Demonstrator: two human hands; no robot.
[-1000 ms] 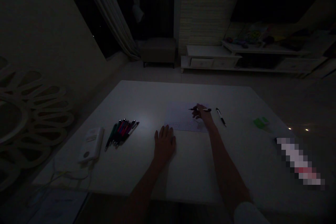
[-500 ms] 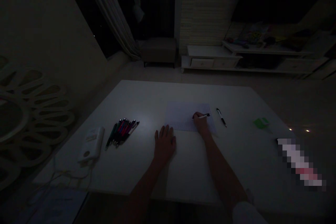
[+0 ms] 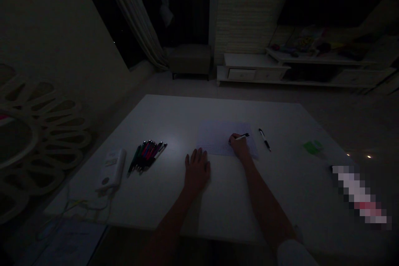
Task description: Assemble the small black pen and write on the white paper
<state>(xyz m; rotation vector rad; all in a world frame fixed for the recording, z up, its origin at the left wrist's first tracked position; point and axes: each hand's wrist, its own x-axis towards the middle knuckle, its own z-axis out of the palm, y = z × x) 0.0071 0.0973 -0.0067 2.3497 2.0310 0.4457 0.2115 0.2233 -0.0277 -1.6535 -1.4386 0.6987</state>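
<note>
In the dim head view, my right hand (image 3: 238,146) is closed around a white pen (image 3: 242,137) with a dark end, over a sheet of paper (image 3: 215,133). Faint marks cover parts of the sheet; what they say is too dark to read. My left hand (image 3: 197,170) lies flat with fingers spread, its fingertips at the sheet's lower left edge. A second pen (image 3: 264,139), white and black, rests just right of the paper. Further left is a pile of several pens (image 3: 147,156) in dark, green, red and purple colours.
All this lies on a white table (image 3: 174,112). A white box-like device (image 3: 111,169) with cables (image 3: 84,205) occupies its left side. A green item (image 3: 312,146) and a blurred-out object (image 3: 358,195) sit at the right. Beyond are an ottoman (image 3: 191,60) and a low cabinet (image 3: 249,66).
The whole view has shifted slightly, so things appear a little further right. My right hand keeps its grip on the pen at about the same spot on the paper; my left hand stays flat.
</note>
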